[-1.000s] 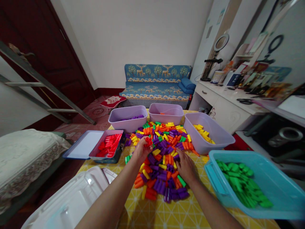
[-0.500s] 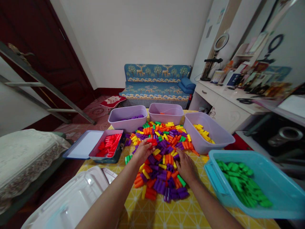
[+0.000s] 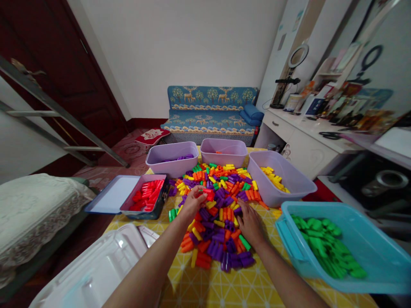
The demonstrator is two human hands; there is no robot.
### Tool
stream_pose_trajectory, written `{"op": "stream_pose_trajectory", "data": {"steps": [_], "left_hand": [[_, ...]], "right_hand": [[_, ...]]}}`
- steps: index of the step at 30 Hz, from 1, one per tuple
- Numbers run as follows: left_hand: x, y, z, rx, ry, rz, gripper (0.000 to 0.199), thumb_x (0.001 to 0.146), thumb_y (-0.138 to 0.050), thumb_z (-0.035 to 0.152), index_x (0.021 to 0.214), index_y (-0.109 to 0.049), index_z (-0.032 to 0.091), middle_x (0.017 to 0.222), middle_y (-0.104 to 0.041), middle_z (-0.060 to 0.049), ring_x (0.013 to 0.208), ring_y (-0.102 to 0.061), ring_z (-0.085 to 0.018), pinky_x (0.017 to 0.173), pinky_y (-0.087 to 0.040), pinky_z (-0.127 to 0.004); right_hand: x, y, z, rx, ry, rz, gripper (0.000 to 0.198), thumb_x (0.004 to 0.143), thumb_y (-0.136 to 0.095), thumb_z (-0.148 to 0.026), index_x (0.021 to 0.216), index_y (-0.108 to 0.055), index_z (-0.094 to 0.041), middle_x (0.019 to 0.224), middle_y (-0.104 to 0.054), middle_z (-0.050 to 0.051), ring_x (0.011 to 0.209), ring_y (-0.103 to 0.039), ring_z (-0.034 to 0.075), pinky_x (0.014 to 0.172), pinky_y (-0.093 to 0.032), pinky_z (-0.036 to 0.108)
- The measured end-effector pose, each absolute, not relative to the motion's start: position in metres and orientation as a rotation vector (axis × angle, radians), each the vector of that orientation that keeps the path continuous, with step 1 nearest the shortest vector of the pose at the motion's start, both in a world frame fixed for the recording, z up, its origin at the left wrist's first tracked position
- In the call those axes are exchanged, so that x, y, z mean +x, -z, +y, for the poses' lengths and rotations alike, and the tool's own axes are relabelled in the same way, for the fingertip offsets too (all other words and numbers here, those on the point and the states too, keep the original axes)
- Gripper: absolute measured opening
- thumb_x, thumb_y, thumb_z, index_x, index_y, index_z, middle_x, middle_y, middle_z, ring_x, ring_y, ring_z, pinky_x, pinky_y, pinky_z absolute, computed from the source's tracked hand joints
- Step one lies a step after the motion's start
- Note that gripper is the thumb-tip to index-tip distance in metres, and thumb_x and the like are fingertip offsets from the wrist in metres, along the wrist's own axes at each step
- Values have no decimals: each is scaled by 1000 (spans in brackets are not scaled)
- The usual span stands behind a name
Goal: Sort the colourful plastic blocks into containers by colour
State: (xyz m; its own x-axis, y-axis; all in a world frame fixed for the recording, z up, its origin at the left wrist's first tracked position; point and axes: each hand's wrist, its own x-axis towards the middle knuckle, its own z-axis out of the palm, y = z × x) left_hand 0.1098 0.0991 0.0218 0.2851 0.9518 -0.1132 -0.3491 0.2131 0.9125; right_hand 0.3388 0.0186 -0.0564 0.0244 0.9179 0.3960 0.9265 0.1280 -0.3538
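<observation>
A red plastic building block is pinched between the thumb and fingers of my left hand, above a mixed pile of plastic blocks in purple, orange, yellow and green. My right hand rests at the pile's right side, fingers spread and touching blocks, with nothing gripped. Left of the pile stands a tin box with red blocks inside. To the right, a blue tub holds green blocks.
Behind the pile stand a lilac bin with purple blocks, a middle lilac bin, and a right lilac bin with yellow blocks. A clear plastic lid lies front left. Yellow patterned cloth covers the table.
My left hand has shifted slightly right and down with the red block, which has turned a little. My right hand stays in place.
</observation>
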Motion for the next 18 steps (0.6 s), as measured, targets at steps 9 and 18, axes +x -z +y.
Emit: {"op": "stream_pose_trajectory", "data": {"steps": [9,18], "left_hand": [[113,-27,97,1069,-1164,949,43,52,-81,25,81,-50,20,57,-50,12,48,-44,-5,48,-36,-17],[115,-29,95,1005,-1118,982,36,54,-83,32,75,-58,17,63,-59,5,58,-54,-9,59,-46,-21]], "right_hand": [[338,56,19,-1780,45,-1874,61,78,-52,-7,138,-47,-19,138,-57,11,126,-54,26,105,-46,44],[339,59,19,-1759,55,-1878,62,78,-52,-7,138,-46,-19,137,-57,11,126,-53,26,105,-45,46]]}}
